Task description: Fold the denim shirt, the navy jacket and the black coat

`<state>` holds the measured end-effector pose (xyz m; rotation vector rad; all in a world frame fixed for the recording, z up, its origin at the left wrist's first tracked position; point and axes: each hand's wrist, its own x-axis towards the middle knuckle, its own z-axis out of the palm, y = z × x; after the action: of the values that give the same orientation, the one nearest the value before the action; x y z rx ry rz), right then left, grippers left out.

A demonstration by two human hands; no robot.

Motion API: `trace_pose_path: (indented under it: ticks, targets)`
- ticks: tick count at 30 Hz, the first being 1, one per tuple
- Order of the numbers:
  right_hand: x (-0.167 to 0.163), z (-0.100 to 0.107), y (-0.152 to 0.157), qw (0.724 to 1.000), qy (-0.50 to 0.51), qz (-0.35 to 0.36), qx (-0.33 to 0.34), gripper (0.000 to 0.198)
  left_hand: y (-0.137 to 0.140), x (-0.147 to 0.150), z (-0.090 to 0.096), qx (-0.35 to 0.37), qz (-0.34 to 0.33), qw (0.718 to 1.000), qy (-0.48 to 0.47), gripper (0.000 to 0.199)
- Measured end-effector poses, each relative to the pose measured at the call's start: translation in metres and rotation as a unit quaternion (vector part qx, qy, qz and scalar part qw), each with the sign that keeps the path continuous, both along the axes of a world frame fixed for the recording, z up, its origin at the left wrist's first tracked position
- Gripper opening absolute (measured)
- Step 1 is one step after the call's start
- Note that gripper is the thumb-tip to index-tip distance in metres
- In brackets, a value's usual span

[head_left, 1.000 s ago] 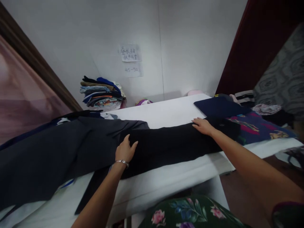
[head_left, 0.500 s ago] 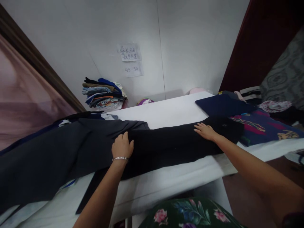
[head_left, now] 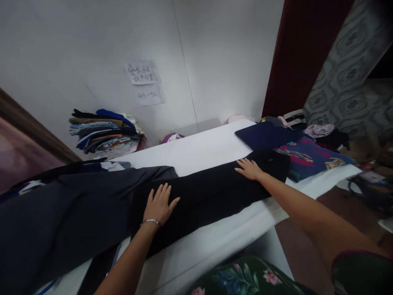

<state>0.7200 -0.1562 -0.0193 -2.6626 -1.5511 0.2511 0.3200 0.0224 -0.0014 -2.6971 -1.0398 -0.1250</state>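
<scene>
A long black garment point(head_left: 208, 192), its kind not clear, stretches across the white table point(head_left: 196, 153), its surface mostly flat. Near its left end my left hand point(head_left: 159, 205) rests on the cloth with fingers spread. Toward the other end my right hand point(head_left: 248, 169) presses flat on it, fingers apart. Neither hand grips anything. Dark grey cloth point(head_left: 76, 213) lies to the left and meets the black garment's left end. At the right, a navy cloth point(head_left: 260, 137) and a patterned purple-blue cloth point(head_left: 310, 157) adjoin the garment.
Against the wall at back left stands a stack of folded clothes point(head_left: 106, 131). Paper notes with handwriting point(head_left: 144, 73) hang above it. More cloth, including a striped piece point(head_left: 294, 119), is piled at the far right. A pink curtain point(head_left: 18, 151) hangs at left.
My left hand has opened from curled fingers to a spread, flat pose on the black garment. The right hand still lies flat. The view has turned to the right.
</scene>
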Motion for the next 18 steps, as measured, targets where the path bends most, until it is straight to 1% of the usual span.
trace_pose_path:
  ticks: [3, 6, 8, 10, 13, 15, 17, 18]
  targets:
    - [0.002, 0.012, 0.005, 1.000, -0.001, 0.016, -0.022, 0.071, 0.000, 0.000, 0.000, 0.000, -0.002, 1.000, -0.002, 0.068]
    - [0.013, 0.023, 0.002, 0.998, -0.057, 0.016, -0.008, 0.069, 0.001, 0.000, -0.002, 0.007, -0.007, 1.000, -0.006, 0.069]
    - [0.024, 0.021, -0.005, 0.997, -0.069, -0.015, -0.009, 0.067, 0.002, 0.000, -0.003, 0.010, -0.007, 1.000, -0.007, 0.069]
    - [0.035, 0.015, -0.012, 0.998, -0.047, -0.046, -0.022, 0.065, 0.002, 0.001, -0.003, 0.011, -0.006, 1.000, -0.006, 0.068]
    - [0.044, 0.010, -0.016, 0.999, -0.018, -0.049, -0.014, 0.064, 0.000, 0.003, -0.001, 0.009, -0.001, 1.000, -0.001, 0.065]
    - [0.047, 0.018, -0.016, 0.999, 0.013, -0.045, -0.003, 0.062, -0.002, 0.003, 0.000, 0.009, -0.001, 1.000, 0.005, 0.065]
    - [0.046, 0.033, -0.019, 0.998, 0.039, -0.051, 0.011, 0.060, -0.002, 0.003, 0.000, 0.011, -0.002, 1.000, 0.008, 0.065]
    - [0.045, 0.041, -0.023, 0.997, 0.039, -0.055, 0.030, 0.060, -0.002, 0.003, 0.000, 0.012, -0.004, 1.000, 0.007, 0.065]
